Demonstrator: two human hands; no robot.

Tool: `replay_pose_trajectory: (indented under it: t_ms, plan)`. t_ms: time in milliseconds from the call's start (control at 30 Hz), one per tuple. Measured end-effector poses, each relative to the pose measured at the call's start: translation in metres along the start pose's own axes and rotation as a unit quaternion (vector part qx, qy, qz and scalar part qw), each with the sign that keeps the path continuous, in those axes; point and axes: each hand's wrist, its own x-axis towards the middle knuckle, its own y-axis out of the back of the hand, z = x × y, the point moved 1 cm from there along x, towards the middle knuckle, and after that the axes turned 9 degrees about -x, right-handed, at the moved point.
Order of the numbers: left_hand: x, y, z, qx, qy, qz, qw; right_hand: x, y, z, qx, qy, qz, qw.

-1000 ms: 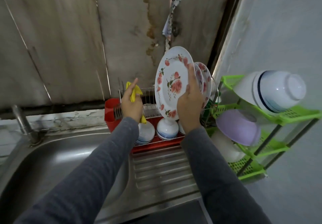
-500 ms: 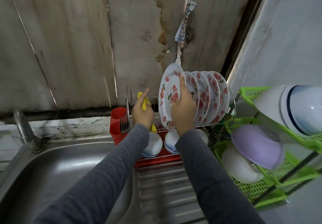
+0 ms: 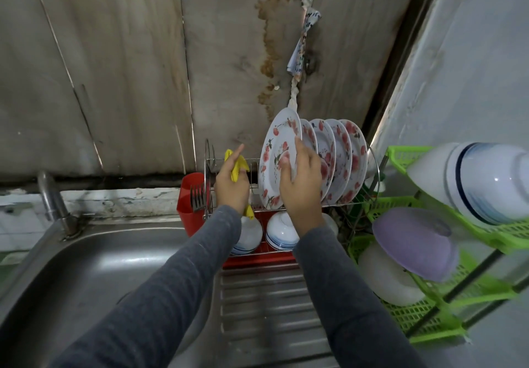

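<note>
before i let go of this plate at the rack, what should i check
1. Right hand grip on the front plate: thumb on its face, fingers behind the rim. Ok.
2. Plate's lower edge seated in a slot of the wire rack: partly hidden by the hand. Cannot tell.
3. Gap to the next plate: the two overlap in this view. Cannot tell.
4. Left hand clear of the plate, holding the yellow cloth. Ok.
5. Upturned bowls below, clear of the plate. Ok.
</note>
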Motion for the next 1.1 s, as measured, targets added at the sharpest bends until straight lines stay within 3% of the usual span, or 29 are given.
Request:
replay_pose_trajectory:
  t_ms: [300,400,500,800,1100]
  plan:
    - [-0.081,0.015,0.014,-0.031,-0.009,0.041,0.999,-0.063,0.030,0.024,-0.027,0.067,0.002,0.997]
    - [-0.117,0.028,-0.001,-0.018,0.003,0.056,0.998,-0.096,0.029,0.034,-0.022,0.063,-0.059,0.996]
    - [-0.153,0.048,-0.016,0.008,0.021,0.076,0.997,-0.127,0.022,0.041,-0.027,0.042,-0.171,0.984]
    - [-0.232,0.142,-0.044,0.074,0.105,0.170,0.977,-0.216,-0.022,0.009,-0.063,0.094,-0.413,0.903]
    - [-0.273,0.284,-0.022,0.111,0.123,0.296,0.941,-0.304,-0.086,-0.102,-0.133,0.224,-0.551,0.793]
